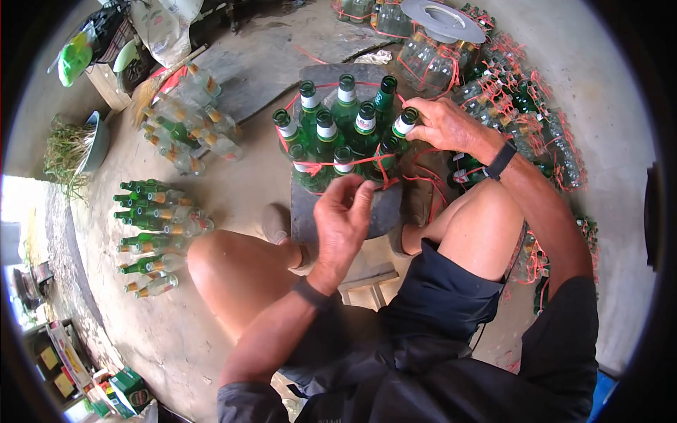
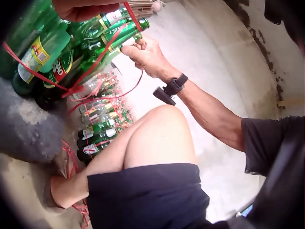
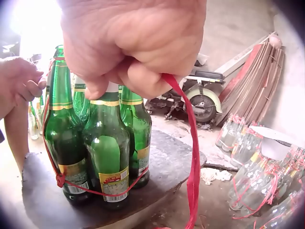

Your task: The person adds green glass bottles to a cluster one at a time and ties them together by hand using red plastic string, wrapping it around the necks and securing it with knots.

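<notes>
A cluster of green glass bottles (image 1: 363,134) stands upright on a dark slab (image 1: 384,211), with red plastic string (image 3: 102,193) around it. At the cluster's right side, my right hand (image 1: 448,127) is at the neck of an outer bottle (image 3: 108,148). Its curled fingers grip a red string (image 3: 193,143), which hangs down in the right wrist view. My left hand (image 1: 344,222) is close in front of the nearest bottles, its fingers bent and thumb near the fingertips. I cannot tell whether it pinches string. A red knot (image 3: 60,179) sits low on the cluster.
Loose bottles (image 1: 159,218) stand on the floor at left, with another group (image 1: 190,123) behind. String-tied bundles (image 1: 522,113) line the right wall. A grey hat-like ring (image 1: 443,20) lies on bundles at the back. My knees (image 1: 218,254) flank the slab.
</notes>
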The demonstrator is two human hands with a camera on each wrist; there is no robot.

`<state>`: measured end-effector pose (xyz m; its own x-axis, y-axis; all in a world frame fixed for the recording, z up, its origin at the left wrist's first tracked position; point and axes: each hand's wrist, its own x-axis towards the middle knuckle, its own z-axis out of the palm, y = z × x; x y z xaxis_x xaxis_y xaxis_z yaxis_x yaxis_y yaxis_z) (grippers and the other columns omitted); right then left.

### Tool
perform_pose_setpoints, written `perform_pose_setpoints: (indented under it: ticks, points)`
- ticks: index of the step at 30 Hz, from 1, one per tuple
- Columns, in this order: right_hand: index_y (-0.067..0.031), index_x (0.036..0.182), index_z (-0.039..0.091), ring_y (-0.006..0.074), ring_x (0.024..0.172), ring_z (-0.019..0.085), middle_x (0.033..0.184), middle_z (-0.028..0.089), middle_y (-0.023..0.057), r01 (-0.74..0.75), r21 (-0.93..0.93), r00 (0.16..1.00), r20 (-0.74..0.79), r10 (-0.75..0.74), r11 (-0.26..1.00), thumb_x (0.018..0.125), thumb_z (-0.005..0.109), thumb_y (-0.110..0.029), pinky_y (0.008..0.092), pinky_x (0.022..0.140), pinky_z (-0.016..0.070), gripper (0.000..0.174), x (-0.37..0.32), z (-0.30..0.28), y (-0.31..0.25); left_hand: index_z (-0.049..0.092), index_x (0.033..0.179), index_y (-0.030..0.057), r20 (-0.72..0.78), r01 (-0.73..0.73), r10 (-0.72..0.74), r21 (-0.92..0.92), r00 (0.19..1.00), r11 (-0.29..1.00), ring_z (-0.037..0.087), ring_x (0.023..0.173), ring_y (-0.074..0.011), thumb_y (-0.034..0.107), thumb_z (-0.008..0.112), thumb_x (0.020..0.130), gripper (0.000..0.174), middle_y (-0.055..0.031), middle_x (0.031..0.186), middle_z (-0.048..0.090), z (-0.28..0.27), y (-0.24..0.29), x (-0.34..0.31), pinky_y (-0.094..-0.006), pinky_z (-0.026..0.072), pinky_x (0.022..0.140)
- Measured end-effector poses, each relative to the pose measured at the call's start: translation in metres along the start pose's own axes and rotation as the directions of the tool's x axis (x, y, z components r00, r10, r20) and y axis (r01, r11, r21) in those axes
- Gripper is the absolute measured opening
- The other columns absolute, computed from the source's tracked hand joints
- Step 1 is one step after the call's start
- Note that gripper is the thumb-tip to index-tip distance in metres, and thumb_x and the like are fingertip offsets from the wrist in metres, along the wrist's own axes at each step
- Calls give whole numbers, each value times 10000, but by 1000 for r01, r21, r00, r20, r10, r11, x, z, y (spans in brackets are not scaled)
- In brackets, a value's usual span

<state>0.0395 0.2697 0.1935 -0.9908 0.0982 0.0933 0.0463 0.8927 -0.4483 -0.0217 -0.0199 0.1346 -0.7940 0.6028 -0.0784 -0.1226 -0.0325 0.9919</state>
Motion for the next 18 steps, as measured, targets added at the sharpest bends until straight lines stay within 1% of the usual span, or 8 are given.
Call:
perform_pose_setpoints:
  ticks: [3, 5, 10, 12, 13, 15, 17, 18]
  points:
    - [44, 1288, 646, 332, 611, 624, 713, 634, 204, 1, -16, 1000, -13, -1, 1000, 879, 867, -156, 450, 623, 492, 506, -1, 1, 0, 690, 1284, -78, 14, -84, 82, 136, 996, 987, 628, 747, -80, 173, 764, 1047, 353, -19, 840, 733, 19, -8, 3, -260, 517, 673]
    - [39, 1288, 648, 330, 615, 628, 717, 639, 202, 12, -16, 1000, -21, -12, 1000, 881, 867, -158, 448, 624, 494, 502, -1, 2, 1, 679, 1372, -16, 2, -145, 149, 239, 989, 960, 636, 649, -146, 211, 769, 1029, 421, -114, 780, 704, 30, 1, 6, -332, 533, 632]
    - [24, 1279, 655, 329, 637, 655, 732, 656, 200, 14, -10, 999, -44, -14, 1000, 886, 864, -155, 445, 629, 500, 479, -1, 3, -3, 639, 1416, -57, -22, -244, 266, 330, 964, 912, 651, 723, -93, 221, 747, 1060, 464, -104, 820, 753, 44, -20, 28, -295, 558, 677]
    - [-1, 1265, 659, 480, 904, 723, 898, 729, 263, -105, 15, 995, 3, 105, 994, 888, 857, -250, 542, 742, 546, 493, -3, 2, -7, 631, 1434, -52, -37, -282, 312, 331, 950, 900, 653, 731, -90, 231, 744, 1065, 478, -100, 829, 757, 50, -26, 30, -295, 563, 671]
    - [-1, 1265, 659, 480, 904, 723, 898, 729, 263, -106, 13, 994, 4, 106, 994, 888, 857, -250, 542, 742, 546, 493, -4, 3, -6, 627, 1432, -58, -43, -260, 287, 312, 957, 914, 650, 737, -85, 232, 735, 1073, 475, -97, 845, 764, 51, -26, 29, -296, 566, 662]
    - [8, 1261, 659, 358, 674, 688, 749, 674, 199, -7, -27, 997, -75, 5, 1000, 906, 842, -143, 446, 643, 509, 426, -5, 8, -4, 623, 1431, -65, -48, -236, 261, 292, 964, 927, 648, 744, -80, 233, 725, 1081, 471, -94, 860, 771, 55, -26, 29, -296, 569, 653]
    - [2, 1252, 660, 366, 677, 688, 748, 675, 197, -18, 5, 997, -76, 19, 1000, 912, 838, -144, 448, 645, 510, 411, -6, 10, -4, 647, 1390, -5, -61, -216, 235, 229, 970, 949, 748, 735, -350, 228, 691, 1077, 393, -196, 855, 746, 57, -25, 29, -427, 572, 680]
    - [-4, 1243, 661, 375, 680, 687, 747, 676, 194, -28, 36, 996, -78, 30, 999, 917, 834, -145, 450, 647, 511, 396, -7, 11, -5, 647, 1390, -5, -60, -216, 235, 229, 970, 949, 748, 735, -350, 228, 691, 1077, 393, -196, 855, 746, 57, -26, 29, -427, 572, 680]
